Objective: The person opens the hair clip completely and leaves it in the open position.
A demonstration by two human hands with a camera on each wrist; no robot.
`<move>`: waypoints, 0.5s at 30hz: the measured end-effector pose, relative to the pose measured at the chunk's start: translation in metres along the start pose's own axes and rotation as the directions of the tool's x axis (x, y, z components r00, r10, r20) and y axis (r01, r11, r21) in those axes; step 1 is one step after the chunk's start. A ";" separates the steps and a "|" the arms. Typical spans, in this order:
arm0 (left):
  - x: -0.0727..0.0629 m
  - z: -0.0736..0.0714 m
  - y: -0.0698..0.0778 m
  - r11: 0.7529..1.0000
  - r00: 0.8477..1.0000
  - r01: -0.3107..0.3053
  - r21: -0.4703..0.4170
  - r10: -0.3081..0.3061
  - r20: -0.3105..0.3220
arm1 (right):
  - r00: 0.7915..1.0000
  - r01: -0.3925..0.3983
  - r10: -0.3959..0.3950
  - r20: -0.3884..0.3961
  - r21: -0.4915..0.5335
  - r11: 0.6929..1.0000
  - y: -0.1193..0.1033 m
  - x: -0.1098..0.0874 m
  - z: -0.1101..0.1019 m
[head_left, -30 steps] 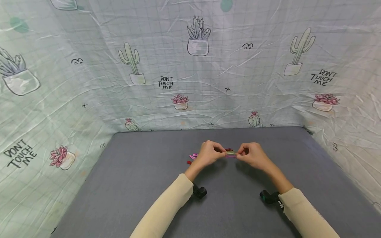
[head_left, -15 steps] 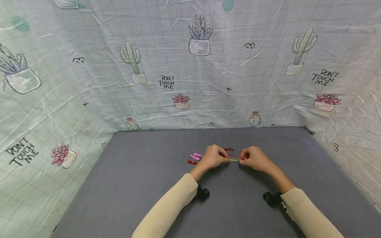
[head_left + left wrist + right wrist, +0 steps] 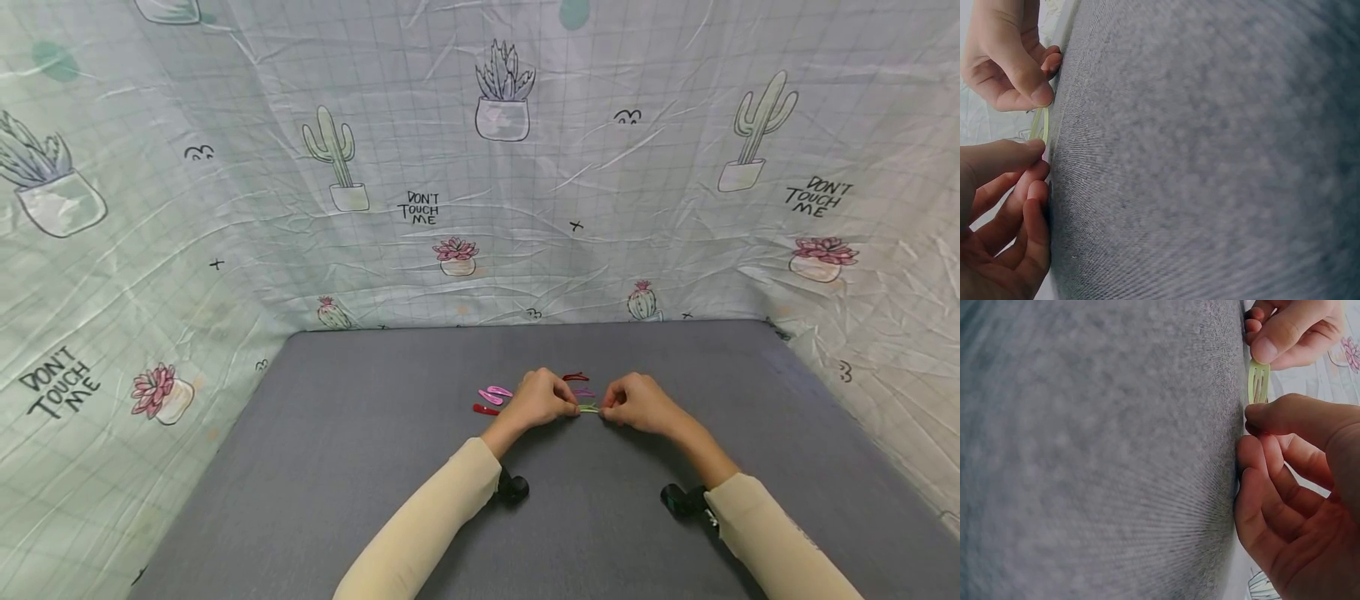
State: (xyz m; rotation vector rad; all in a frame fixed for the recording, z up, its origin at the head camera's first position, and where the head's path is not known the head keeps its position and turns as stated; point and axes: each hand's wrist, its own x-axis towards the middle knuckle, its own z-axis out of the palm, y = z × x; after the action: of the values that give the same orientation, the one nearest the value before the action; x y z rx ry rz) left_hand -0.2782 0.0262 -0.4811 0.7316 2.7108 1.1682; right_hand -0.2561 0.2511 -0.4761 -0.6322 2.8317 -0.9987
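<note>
With the thumb and fingertips of my left hand (image 3: 538, 398) I pinch one end of a small green hair clip (image 3: 588, 409), and with my right hand (image 3: 639, 403) I pinch its other end in the same way. So both hands are grasping this one clip, and only its middle part is visible between them. In the left wrist view a narrow gap shows between two strips of the clip, and in the right wrist view I see its flat face with long slots. The clip is low over the grey table (image 3: 360, 433), but I cannot tell if it touches the surface. The other fingers of my hands are bent

Just beyond the green clip, between my hands, there lies a purple hair clip (image 3: 583, 392), and behind it, farther from me, a dark red hair clip (image 3: 575, 377). On the other side of my left hand there are pink hair clips (image 3: 491, 397), close together, and a bright red hair clip (image 3: 485, 409) lies just in front of them, near my left wrist

I wear cream sleeves (image 3: 420, 517), and a black device (image 3: 513, 488) is at each wrist. Behind the table hangs a pale cloth (image 3: 562, 183), printed with cactus drawings and the words "DON'T TOUCH ME"
</note>
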 end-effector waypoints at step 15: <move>0.000 0.001 -0.001 1.000 1.000 0.017 0.025 -0.017 -0.002 | 1.000 -0.003 0.003 0.007 -0.016 1.000 -0.002 0.001 0.001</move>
State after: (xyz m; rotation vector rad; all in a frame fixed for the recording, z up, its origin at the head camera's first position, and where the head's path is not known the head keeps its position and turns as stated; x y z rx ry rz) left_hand -0.2780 0.0260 -0.4824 0.7091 2.7325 1.1334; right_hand -0.2561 0.2488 -0.4759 -0.6321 2.8359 -0.9726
